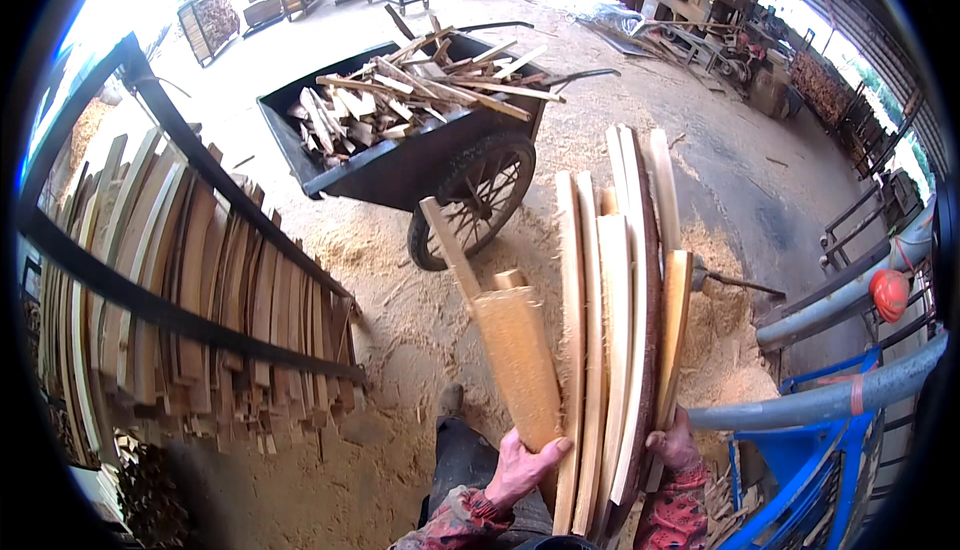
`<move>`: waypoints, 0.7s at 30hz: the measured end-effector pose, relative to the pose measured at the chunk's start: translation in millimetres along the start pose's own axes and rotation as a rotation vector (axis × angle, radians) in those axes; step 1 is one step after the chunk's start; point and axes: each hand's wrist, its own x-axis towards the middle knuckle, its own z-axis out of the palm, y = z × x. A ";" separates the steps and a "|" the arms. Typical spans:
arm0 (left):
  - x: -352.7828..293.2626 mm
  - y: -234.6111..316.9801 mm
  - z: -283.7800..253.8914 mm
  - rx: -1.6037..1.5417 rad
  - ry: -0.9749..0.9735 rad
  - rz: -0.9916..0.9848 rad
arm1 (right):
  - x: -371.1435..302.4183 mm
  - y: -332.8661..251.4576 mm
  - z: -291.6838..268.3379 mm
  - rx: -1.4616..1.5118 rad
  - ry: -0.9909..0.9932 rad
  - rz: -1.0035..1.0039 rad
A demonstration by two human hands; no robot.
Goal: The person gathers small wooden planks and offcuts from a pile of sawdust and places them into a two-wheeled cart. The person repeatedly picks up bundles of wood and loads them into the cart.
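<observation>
Upright in front of my body stands a bundle of long sawn wooden strips (616, 320), one edged with dark bark. My left hand (525, 468) clasps its left side, thumb over the strips, next to a broad board (520, 360) that leans outward. From the right, my right hand (675, 445) presses around the bundle with its thumb up along the wood. Both hands are closed on the strips; most fingers are hidden behind the wood. Patterned red sleeves cover my forearms.
A black metal rack (190, 320) packed with boards stands at the left. Ahead is a black two-wheeled cart (350, 172) heaped with wood scraps (400, 90). Grey pipes (820, 400) and a blue metal frame (800, 480) stand close on my right. Sawdust (730, 340) covers the floor.
</observation>
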 end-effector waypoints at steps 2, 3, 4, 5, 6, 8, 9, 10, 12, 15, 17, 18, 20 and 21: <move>26.7 14.7 -18.5 -0.065 0.053 0.045 | 41.4 -30.4 17.7 0.022 -0.076 -0.081; 42.4 25.1 -28.4 -0.074 0.067 0.084 | 60.8 -41.3 26.0 0.012 -0.099 -0.112; 58.9 37.1 -38.7 -0.085 0.079 0.124 | 81.1 -53.9 34.7 0.001 -0.121 -0.142; 71.2 51.8 -52.3 -0.089 0.110 0.157 | 103.5 -71.6 49.8 -0.025 -0.143 -0.162; 90.1 73.1 -66.9 -0.111 0.085 0.141 | 127.3 -94.9 63.1 -0.060 -0.153 -0.183; 124.6 116.0 -88.2 -0.073 0.200 0.291 | 179.8 -135.8 92.4 -0.143 -0.271 -0.284; 142.4 131.7 -104.7 0.004 0.232 0.336 | 215.3 -158.6 110.3 -0.214 -0.360 -0.372; 168.3 156.9 -116.0 -0.023 0.209 0.368 | 252.5 -186.0 119.9 -0.305 -0.421 -0.484; 232.5 206.1 -144.0 -0.183 0.129 0.365 | 331.7 -240.9 148.8 -0.384 -0.448 -0.580; 342.4 308.7 -181.4 -0.410 -0.021 0.373 | 426.3 -344.1 183.4 -0.338 -0.185 -0.624; 424.9 360.0 -211.7 -0.504 -0.059 0.375 | 466.1 -390.4 182.4 -0.475 0.164 -0.786; 454.2 376.6 -238.0 -0.460 0.008 0.394 | 464.9 -395.2 185.6 -0.492 0.214 -0.947; 465.8 376.0 -279.7 -0.157 0.256 0.378 | 440.4 -386.3 200.0 -0.418 0.090 -1.014; 466.7 357.8 -284.7 0.088 0.385 0.320 | 437.6 -350.4 199.7 -0.387 0.012 -0.919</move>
